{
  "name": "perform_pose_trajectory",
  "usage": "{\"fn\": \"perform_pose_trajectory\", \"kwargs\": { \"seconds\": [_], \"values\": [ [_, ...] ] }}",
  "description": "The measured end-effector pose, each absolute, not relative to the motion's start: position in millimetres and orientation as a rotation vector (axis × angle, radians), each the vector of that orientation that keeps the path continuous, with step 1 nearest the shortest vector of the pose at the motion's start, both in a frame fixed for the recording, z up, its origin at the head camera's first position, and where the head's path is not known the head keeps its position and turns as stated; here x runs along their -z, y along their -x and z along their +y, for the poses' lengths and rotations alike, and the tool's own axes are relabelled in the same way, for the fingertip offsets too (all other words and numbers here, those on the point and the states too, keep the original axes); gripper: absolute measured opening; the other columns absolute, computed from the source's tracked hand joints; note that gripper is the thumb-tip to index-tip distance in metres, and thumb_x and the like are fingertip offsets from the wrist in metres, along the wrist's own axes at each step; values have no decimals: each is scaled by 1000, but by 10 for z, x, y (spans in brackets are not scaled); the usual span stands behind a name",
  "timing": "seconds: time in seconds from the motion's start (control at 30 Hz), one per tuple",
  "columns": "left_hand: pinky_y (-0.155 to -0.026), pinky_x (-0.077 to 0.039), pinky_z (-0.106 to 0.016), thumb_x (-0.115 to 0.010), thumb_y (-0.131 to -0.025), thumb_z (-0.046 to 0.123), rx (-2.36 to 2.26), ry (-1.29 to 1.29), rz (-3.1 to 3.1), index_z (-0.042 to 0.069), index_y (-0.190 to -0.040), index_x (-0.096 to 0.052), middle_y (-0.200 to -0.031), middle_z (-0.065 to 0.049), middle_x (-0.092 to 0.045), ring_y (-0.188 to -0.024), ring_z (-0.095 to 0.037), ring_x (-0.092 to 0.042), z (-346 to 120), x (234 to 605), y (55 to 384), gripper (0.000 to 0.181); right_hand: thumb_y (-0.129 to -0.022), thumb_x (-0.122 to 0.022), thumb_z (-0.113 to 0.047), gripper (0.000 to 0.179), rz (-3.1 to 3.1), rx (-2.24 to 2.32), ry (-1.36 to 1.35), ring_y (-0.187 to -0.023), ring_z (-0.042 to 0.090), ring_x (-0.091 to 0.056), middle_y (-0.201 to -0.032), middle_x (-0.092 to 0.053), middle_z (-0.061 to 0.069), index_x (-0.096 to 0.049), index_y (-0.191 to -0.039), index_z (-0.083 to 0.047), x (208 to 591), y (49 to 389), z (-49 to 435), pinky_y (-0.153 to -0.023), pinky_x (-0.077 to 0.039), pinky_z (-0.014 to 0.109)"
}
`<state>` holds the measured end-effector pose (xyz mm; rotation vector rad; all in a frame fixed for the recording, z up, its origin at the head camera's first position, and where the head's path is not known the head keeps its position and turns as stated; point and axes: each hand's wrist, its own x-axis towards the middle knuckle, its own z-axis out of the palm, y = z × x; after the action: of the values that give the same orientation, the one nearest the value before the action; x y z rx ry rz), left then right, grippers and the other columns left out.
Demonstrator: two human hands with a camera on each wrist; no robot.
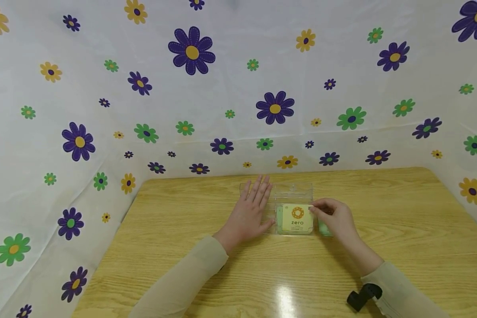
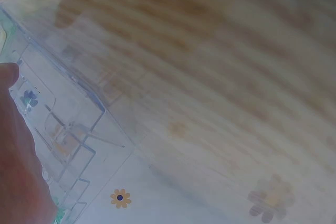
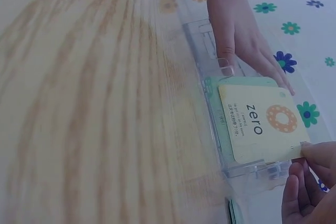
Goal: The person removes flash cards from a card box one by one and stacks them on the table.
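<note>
A yellow flashcard (image 1: 297, 218) printed "zero" with an orange ring lies over green cards (image 3: 224, 148) in a clear plastic holder (image 1: 293, 194). My right hand (image 1: 338, 219) pinches the card's right edge between thumb and fingertips, as the right wrist view (image 3: 312, 182) also shows. My left hand (image 1: 250, 214) rests with fingers spread on the left part of the clear holder, its thumb near the cards. In the left wrist view only part of the left hand (image 2: 21, 166) shows beside the clear plastic.
Partly under my right hand lies a green card stack (image 1: 324, 228), just right of the holder. The wooden table (image 1: 183, 212) meets a white flower-print cloth (image 1: 230, 88) behind and at the sides. A black strap device (image 1: 363, 297) sits on the right sleeve.
</note>
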<state>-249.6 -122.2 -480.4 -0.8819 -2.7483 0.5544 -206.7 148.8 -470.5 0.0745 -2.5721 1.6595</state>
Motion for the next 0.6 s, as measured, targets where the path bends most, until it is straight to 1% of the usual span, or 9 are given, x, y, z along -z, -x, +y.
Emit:
{"fn": "perform_pose_trajectory", "kwargs": {
  "seconds": [0.17,0.3,0.6],
  "values": [
    [-137,-5,-53,-33,-104,73,-549,878,-2761,3,-170,1,-179,-17,11,-168,-36,5,-1214,4796,2489,103,-102,-71,-9,21,-2559,-1664,-59,-83,-7,-59,-111,-76,24,-76,-115,7,4672,2069,1480,-75,-52,12],
    [-137,-4,-53,-33,-105,73,-547,877,-2768,3,-170,2,-179,-17,12,-167,-36,8,-1216,4796,2491,102,-103,-69,-8,20,-2549,-1667,-61,-83,-6,-59,-110,-76,24,-75,-115,7,4658,2078,1467,-75,-52,12],
    [-137,-4,-53,-33,-105,74,-561,874,-2777,4,-170,2,-179,-17,10,-168,-36,3,-1215,4779,2482,102,-104,-68,-10,21,-2558,-1674,-19,-83,-2,-58,-108,-75,20,-75,-117,6,4652,2099,1462,-73,-51,13]
  ]
}}
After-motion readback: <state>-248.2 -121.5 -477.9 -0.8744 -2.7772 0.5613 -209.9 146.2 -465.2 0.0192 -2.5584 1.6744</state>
